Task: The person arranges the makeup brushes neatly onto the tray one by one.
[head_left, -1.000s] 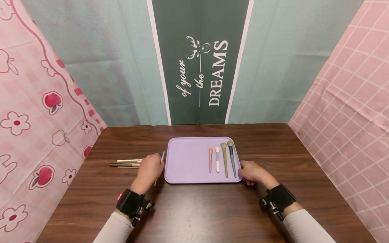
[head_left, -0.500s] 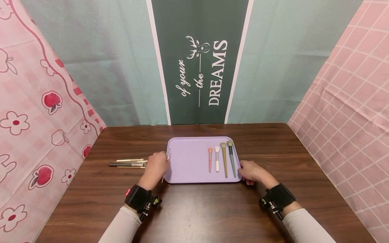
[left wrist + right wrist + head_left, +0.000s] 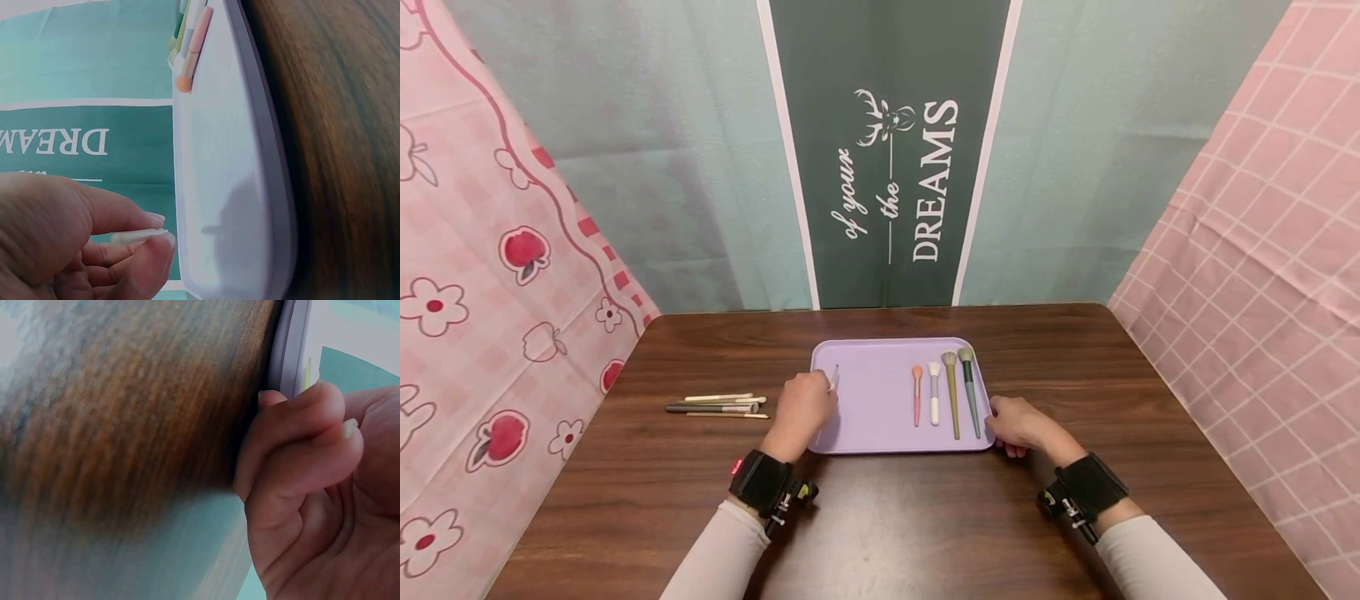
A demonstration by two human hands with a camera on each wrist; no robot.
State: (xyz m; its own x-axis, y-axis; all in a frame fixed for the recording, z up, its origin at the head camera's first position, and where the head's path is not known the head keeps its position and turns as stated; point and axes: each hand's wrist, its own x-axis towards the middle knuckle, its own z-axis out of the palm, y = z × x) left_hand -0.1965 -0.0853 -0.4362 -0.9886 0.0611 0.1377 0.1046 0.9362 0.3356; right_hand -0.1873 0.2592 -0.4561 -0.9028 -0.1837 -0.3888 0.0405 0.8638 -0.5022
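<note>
Over the left end of a lilac tray (image 3: pixel 872 396), my left hand (image 3: pixel 805 404) pinches a slim pale makeup brush (image 3: pixel 835 377) between thumb and fingertips. The left wrist view shows the pale handle (image 3: pixel 134 236) in that pinch, with most of the brush hidden. My right hand (image 3: pixel 1018 423) grips the tray's right rim, fingers curled at its edge. On the tray's right half lie a pink brush (image 3: pixel 917 396), a white-tipped brush (image 3: pixel 934 393), an olive brush (image 3: pixel 953 396) and a teal brush (image 3: pixel 972 396), side by side with bristles toward the back.
Left of the tray, several slim brushes (image 3: pixel 718 407) lie in a loose bunch on the dark wooden table (image 3: pixel 880 517). A green curtain (image 3: pixel 887 158) with printed words hangs behind the table's far edge, and patterned pink cloths flank both sides.
My left hand has moved right, carrying the slim brush from beside the tray to over its left end. The right hand has stayed at the tray's right rim.
</note>
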